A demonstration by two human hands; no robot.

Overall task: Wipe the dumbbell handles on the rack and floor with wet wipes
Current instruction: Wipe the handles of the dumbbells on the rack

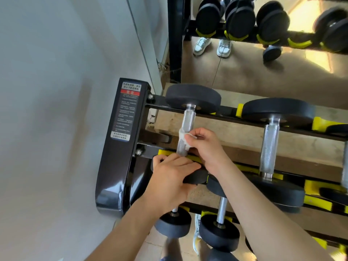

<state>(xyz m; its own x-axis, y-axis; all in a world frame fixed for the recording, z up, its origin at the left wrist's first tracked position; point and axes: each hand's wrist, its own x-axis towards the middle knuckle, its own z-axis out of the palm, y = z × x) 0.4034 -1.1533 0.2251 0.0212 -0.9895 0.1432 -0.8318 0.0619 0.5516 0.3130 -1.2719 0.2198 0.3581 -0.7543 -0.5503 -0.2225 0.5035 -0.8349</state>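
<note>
A black dumbbell lies across the top rails of the rack point(120, 147), its knurled metal handle point(188, 117) pointing away from me. My right hand point(205, 147) holds a white wet wipe point(183, 134) wrapped around the lower half of that handle. My left hand point(169, 178) rests with straight fingers on the near black head point(195, 177) of the same dumbbell. A second dumbbell handle point(269, 147) sits bare to the right.
Smaller dumbbells point(219, 230) sit on the lower tier beneath my arms. A white wall runs along the left of the rack. A mirror point(263, 72) behind the rack reflects dumbbells and a pair of shoes. Yellow cradles point(318, 201) line the rails.
</note>
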